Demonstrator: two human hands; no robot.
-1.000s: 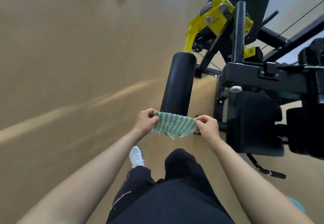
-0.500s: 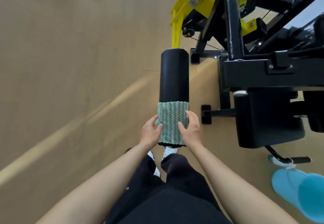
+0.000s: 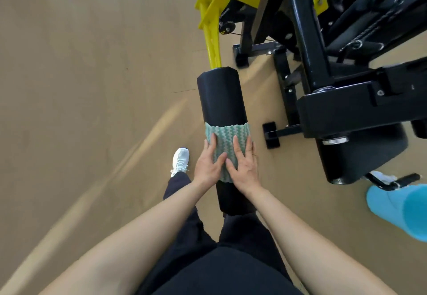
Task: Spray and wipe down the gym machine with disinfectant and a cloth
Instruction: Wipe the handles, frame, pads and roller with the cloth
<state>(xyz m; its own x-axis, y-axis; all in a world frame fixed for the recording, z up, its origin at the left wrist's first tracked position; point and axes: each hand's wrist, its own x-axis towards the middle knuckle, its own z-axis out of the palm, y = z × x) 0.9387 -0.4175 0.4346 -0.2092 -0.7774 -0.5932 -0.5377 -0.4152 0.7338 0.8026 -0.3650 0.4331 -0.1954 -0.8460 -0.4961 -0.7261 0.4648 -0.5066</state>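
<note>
A green-and-white zigzag cloth point(image 3: 227, 136) is draped over the black roller pad point(image 3: 219, 96) of the gym machine, about halfway along the pad's length. My left hand point(image 3: 208, 164) presses flat on the cloth's left side. On the right side of the cloth lies my right hand point(image 3: 243, 166), also pressed flat. Both hands have their fingers spread and wrap the cloth around the pad. The near end of the pad shows bare below my hands. No spray bottle is identifiable.
The machine's black frame point(image 3: 307, 40) and a black seat pad point(image 3: 360, 156) stand to the right; a yellow lever arm point(image 3: 211, 24) rises behind the roller. A light-blue cylinder point(image 3: 399, 211) lies at the right edge. My white shoe point(image 3: 180, 160) rests on the tan floor point(image 3: 80, 86).
The cloth went from stretched in the air between both hands to wrapped over the roller pad. Since half a second ago both hands have slid it further up the pad, baring its near end.
</note>
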